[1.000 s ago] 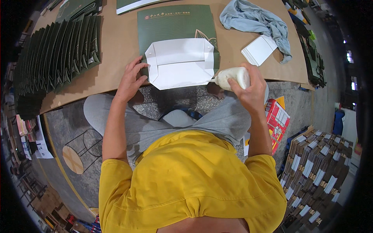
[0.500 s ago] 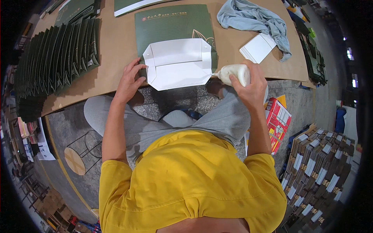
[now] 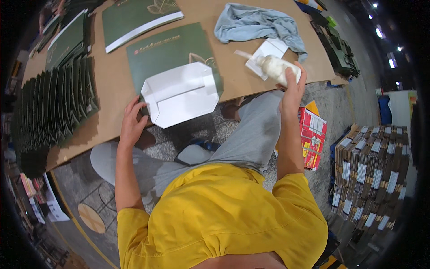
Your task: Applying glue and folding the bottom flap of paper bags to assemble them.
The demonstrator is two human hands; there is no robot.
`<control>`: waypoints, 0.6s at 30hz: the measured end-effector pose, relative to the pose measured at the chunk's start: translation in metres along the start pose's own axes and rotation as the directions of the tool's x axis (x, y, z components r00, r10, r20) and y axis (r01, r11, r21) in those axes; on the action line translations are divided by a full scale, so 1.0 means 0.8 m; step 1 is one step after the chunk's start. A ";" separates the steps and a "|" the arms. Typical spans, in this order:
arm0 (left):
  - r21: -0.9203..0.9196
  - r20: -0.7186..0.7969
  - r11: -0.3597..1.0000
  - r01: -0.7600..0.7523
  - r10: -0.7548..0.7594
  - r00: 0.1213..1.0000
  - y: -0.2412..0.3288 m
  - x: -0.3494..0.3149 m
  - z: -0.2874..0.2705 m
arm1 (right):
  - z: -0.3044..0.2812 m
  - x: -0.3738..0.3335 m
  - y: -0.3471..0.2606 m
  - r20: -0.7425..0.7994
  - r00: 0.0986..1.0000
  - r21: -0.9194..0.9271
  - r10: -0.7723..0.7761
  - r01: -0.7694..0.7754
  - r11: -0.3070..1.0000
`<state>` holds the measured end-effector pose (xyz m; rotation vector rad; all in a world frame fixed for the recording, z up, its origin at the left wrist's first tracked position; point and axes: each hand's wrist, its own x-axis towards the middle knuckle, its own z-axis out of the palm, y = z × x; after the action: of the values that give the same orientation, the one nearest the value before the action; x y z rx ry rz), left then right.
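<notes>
A flat dark green paper bag (image 3: 168, 47) lies at the table's front edge, its white bottom (image 3: 181, 101) folded open toward me. My left hand (image 3: 133, 119) grips the left edge of that bottom, thumb and fingers curled at the border. In my right hand (image 3: 293, 85) is a squeeze bottle (image 3: 280, 69) of whitish glue, fingers wrapped round its body. The bottle tilts, its thin nozzle pointing up and left, apart from the bag. Beneath the nozzle lie some white cards (image 3: 257, 67).
Standing green bags (image 3: 58, 96) fan out at the left. Another green bag (image 3: 139, 20) lies flat behind mine. A pale blue cloth (image 3: 260, 24) is crumpled at the back right. Right of my legs sits a red carton (image 3: 311, 139); bundled cardboard (image 3: 371, 170) is stacked beyond it.
My right hand has lifted the glue bottle away from the bottom's right corner, over the white cards. My left hand stays at the left edge. The whole view has shifted and turned.
</notes>
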<state>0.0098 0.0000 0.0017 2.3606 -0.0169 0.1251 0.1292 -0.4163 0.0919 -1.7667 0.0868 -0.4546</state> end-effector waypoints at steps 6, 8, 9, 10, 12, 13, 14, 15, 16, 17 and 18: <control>-0.005 -0.016 1.000 0.016 -0.016 1.000 -0.002 -0.003 0.003 | 0.007 0.093 0.092 -0.249 0.949 0.180 0.191 -0.149 0.972; -0.019 -0.025 1.000 0.012 -0.013 1.000 0.001 -0.002 0.006 | 0.013 0.116 0.130 -0.268 0.962 0.043 -0.045 0.059 0.997; -0.021 -0.027 1.000 0.020 -0.021 0.999 0.000 -0.003 0.007 | 0.020 0.122 0.137 -0.277 0.957 -0.023 -0.089 0.086 0.996; -0.024 -0.027 0.999 0.028 -0.029 0.999 0.001 -0.002 0.007 | 0.024 0.126 0.144 -0.278 0.956 -0.013 -0.088 0.088 0.996; -0.012 -0.029 0.999 0.037 -0.038 0.999 0.003 -0.004 0.004 | 0.035 0.129 0.152 -0.187 0.969 -0.155 -0.162 0.133 0.979; -0.021 -0.023 0.999 0.041 -0.041 0.999 0.002 -0.003 0.003 | 0.035 0.133 0.155 -0.185 0.970 -0.148 -0.156 0.130 0.981; -0.025 -0.019 0.998 0.054 -0.054 0.998 0.002 -0.006 0.000 | 0.036 0.135 0.157 -0.124 0.984 -0.373 -0.125 0.070 0.925; 0.004 -0.020 0.998 0.061 -0.061 0.998 0.006 -0.003 0.000 | 0.033 0.135 0.160 -0.070 0.994 -0.584 -0.083 0.026 0.811; 0.011 -0.019 0.997 0.073 -0.072 0.997 0.011 -0.001 0.001 | 0.027 0.135 0.162 -0.062 0.995 -0.580 -0.073 0.024 0.815; -0.031 -0.022 0.996 0.083 -0.084 0.996 0.014 0.003 0.002 | 0.018 0.137 0.165 -0.061 0.985 -0.524 -0.159 0.103 0.845; -0.070 -0.030 0.993 0.100 -0.102 0.994 0.014 0.005 0.000 | 0.021 0.135 0.159 -0.060 0.968 -0.462 -0.242 0.187 0.867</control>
<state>0.0131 -0.0080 0.0097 2.2851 0.1124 0.1130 0.2574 -0.4650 -0.0043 -2.2230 0.0830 -0.7478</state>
